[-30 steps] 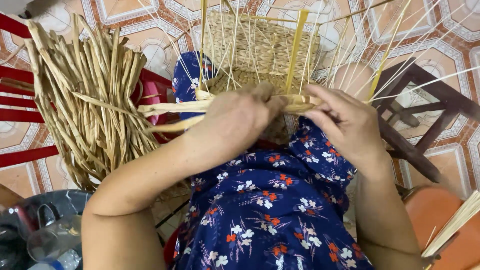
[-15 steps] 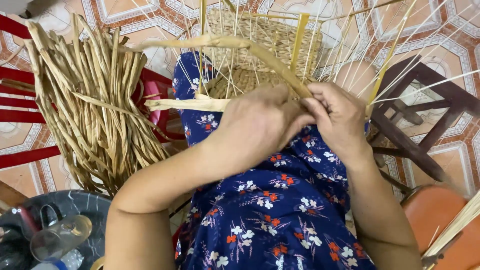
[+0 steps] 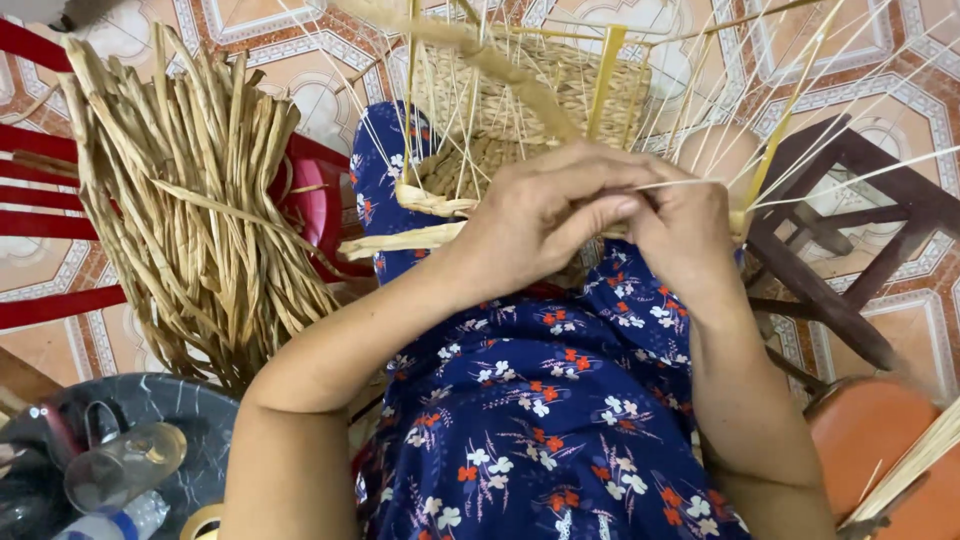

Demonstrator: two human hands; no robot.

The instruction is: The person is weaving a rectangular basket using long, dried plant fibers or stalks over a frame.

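Two hands weaving a straw basket on the lap

The left hand (image 3: 545, 225) and right hand (image 3: 690, 225) meet at the near rim of the half-woven basket (image 3: 520, 110), which rests on the knees against a blue floral dress (image 3: 540, 420) — both grips clenched, fingers pinching a flat dried strand (image 3: 400, 240) where it passes among the thin upright stakes (image 3: 600, 80). A thick bundle of dried straw (image 3: 190, 210) lies over a red chair (image 3: 60, 200) to the left — a dark wooden stool (image 3: 850, 230) stands to the right.
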